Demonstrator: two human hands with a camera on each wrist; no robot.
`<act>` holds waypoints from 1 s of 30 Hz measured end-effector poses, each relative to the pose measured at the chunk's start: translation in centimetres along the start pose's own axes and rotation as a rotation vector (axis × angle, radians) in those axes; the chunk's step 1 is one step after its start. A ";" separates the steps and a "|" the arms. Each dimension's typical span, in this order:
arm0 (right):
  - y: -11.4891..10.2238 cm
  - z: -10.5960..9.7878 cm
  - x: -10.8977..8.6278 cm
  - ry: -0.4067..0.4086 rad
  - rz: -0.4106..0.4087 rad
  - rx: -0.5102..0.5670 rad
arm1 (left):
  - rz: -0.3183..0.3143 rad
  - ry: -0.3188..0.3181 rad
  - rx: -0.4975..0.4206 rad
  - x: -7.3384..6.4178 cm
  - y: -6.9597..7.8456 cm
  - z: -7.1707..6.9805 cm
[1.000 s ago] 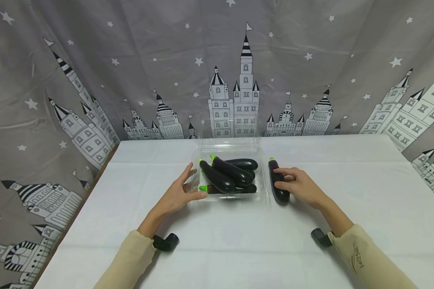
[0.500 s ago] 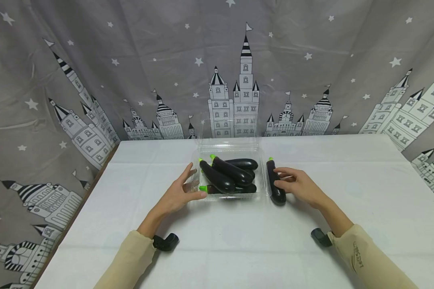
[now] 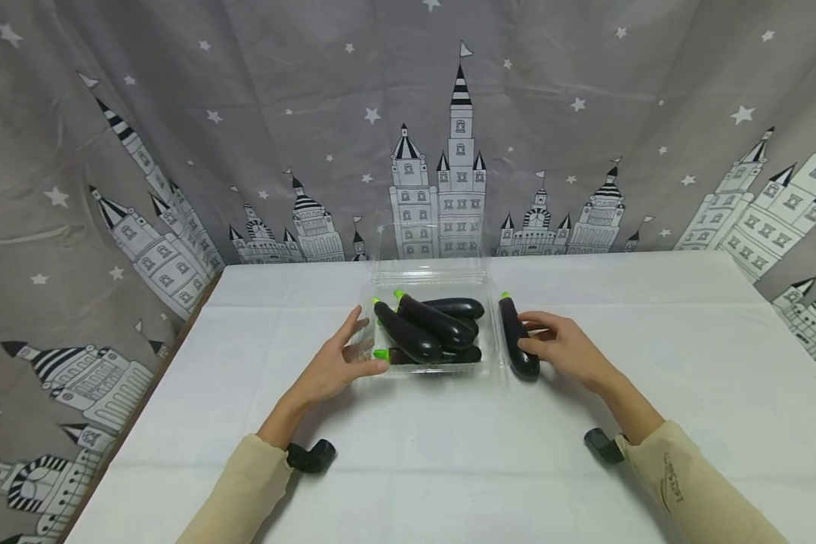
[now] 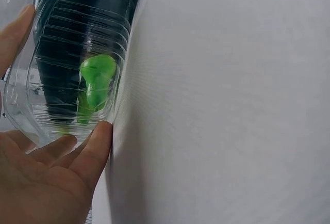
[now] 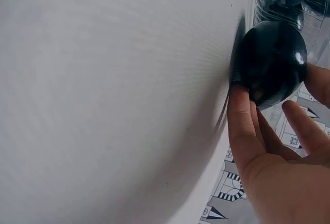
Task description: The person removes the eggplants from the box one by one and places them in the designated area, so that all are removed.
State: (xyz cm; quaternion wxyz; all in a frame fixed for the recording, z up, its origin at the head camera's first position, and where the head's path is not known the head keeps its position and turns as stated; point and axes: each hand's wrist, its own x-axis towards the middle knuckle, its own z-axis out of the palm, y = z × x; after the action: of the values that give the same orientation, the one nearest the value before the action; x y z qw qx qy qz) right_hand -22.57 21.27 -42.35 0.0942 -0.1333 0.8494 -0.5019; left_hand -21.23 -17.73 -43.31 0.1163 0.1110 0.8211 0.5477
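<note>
A clear plastic clamshell container stands mid-table in the head view, lid raised at the back. Several dark eggplants with green stems lie piled inside it. My left hand touches its left end, fingers spread and thumb at the front corner; the left wrist view has fingertips against the ribbed wall. Just right of the container, one loose eggplant lies on the cloth, stem pointing away. My right hand rests its fingertips along that eggplant's right side; in the right wrist view the rounded end hides part of them.
White cloth covers the table. A grey curtain printed with castles and stars hangs behind and at the sides. Black wrist-worn devices show below both hands.
The loose eggplant has shifted slightly left toward the container and turned a little. My right fingertips now sit nearer its right edge. The left hand and the container keep their places.
</note>
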 end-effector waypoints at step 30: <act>0.2 -0.1 0.0 -0.021 0.022 -0.015 | -0.013 0.000 -0.007 0.0 -0.1 0.0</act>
State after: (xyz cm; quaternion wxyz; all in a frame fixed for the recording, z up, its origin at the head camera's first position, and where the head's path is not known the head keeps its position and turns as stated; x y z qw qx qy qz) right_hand -22.62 21.47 -42.51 0.1077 -0.1301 0.8536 -0.4928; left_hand -21.23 -17.78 -43.39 0.1202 0.1051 0.8199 0.5498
